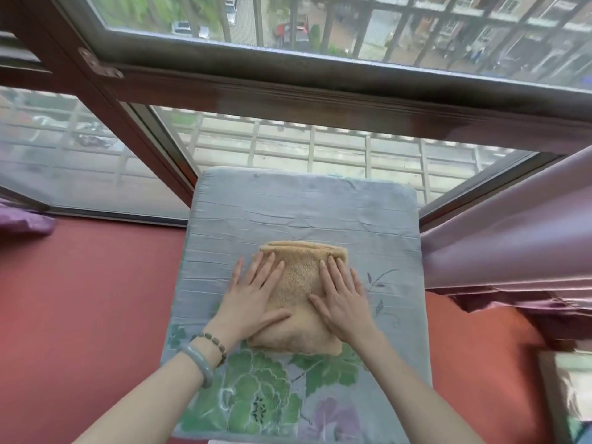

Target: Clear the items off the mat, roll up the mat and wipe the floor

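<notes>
Both hands flat on a folded cloth at the window

A folded tan terry cloth (296,283) lies in the middle of the pale blue, flower-printed padded mat (288,206). The left hand (253,299) and right hand (342,299) press down on it side by side, fingers (268,267) straight and spread, gripping nothing. The mat lies on a red surface (80,299), its far end against the brown-framed window (320,149). A mauve satin curtain (499,245) hangs just to its right. The left wrist wears a grey-green bangle (198,363) and a beaded bracelet (214,342).
</notes>
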Motion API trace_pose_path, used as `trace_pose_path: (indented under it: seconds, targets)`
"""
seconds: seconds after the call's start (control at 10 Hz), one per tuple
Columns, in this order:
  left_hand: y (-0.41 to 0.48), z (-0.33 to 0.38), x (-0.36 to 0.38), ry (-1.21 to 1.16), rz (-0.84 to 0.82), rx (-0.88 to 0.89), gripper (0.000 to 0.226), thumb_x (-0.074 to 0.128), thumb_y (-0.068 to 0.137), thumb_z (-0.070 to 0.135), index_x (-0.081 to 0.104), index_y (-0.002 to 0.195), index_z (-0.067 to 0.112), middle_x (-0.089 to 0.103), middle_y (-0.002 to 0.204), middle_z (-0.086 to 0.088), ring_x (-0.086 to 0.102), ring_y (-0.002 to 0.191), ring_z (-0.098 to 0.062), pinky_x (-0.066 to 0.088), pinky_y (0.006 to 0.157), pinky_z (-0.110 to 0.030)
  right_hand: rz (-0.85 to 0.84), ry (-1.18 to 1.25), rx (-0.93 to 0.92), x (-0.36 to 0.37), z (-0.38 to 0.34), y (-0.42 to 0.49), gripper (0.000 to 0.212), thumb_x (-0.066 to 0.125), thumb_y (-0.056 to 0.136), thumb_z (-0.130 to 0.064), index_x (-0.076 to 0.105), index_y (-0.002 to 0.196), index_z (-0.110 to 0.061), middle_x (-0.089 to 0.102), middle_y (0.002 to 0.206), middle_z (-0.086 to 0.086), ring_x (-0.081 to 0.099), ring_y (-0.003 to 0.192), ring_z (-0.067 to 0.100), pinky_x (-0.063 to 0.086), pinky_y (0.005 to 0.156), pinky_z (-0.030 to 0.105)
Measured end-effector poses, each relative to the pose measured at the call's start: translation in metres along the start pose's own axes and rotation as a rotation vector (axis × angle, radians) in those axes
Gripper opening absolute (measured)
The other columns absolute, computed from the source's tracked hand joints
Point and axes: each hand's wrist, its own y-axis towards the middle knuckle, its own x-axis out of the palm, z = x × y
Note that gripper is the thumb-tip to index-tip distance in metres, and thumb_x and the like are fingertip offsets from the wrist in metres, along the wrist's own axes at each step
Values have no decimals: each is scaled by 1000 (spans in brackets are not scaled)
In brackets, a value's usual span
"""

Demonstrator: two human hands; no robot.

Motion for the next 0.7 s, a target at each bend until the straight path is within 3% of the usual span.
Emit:
trace_pose_path:
  seconds: [0.1, 0.2, 0.3, 0.4, 0.5, 0.6, 0.7]
  targets:
    - [3, 1, 6, 21, -47, -18, 92, 8, 83, 78, 35, 143, 14, 39, 148, -11, 20, 139, -27, 6, 112, -50, -21, -24, 7, 4, 3, 0, 74, 5, 95, -59, 38, 140, -12, 45, 144, 9, 38, 135, 24, 21, 112, 43]
    - [-7, 6, -2, 15, 27, -29, 92, 8, 85, 77, 29, 147, 13, 26, 154, -12, 12, 143, -26, 8, 111, -51, 63, -12, -34, -1, 4, -16, 73, 9, 94, -61, 20, 148, -14, 22, 155, 8, 12, 143, 20, 6, 114, 41]
    - [-27, 14, -5, -37, 95, -15, 81, 12, 91, 70, 19, 150, 16, 14, 158, -10, 4, 145, -25, 8, 112, -50, 113, 71, 6, -2, -1, -43, 72, 14, 94, -61, 11, 150, -16, 13, 156, 7, 4, 144, 18, 2, 114, 40]
    - [-47, 22, 7, -79, 57, -57, 71, 12, 95, 62, 14, 151, 18, 12, 158, -8, 6, 145, -25, 6, 113, -47, 33, 96, 75, 9, -6, -61, 71, 14, 94, -60, 14, 149, -14, 16, 155, 7, 0, 144, 16, 1, 115, 38]
    - [-53, 24, 21, -81, -5, -125, 70, 4, 95, 61, 16, 150, 21, 14, 157, -8, 17, 144, -28, 0, 115, -46, -87, 58, 102, 18, -5, -64, 78, 9, 91, -64, 11, 150, -13, 6, 156, 6, 3, 145, 23, 0, 117, 37]
    - [-50, 29, -3, -54, -151, -132, 70, 5, 92, 63, -5, 150, 25, -4, 158, -5, -6, 146, -25, -13, 115, -45, -197, 140, 108, -5, -12, -55, 73, 29, 93, -56, 11, 150, -16, -2, 159, 6, -1, 146, 26, 3, 117, 40]
    - [-46, 26, -59, -157, -290, -121, 81, 38, 90, 61, 1, 151, 24, -4, 159, -2, -8, 146, -24, -6, 116, -44, -223, 257, 108, -64, -19, -49, 60, 49, 93, -41, 31, 145, -17, 19, 156, 10, 14, 144, 25, 14, 116, 40]
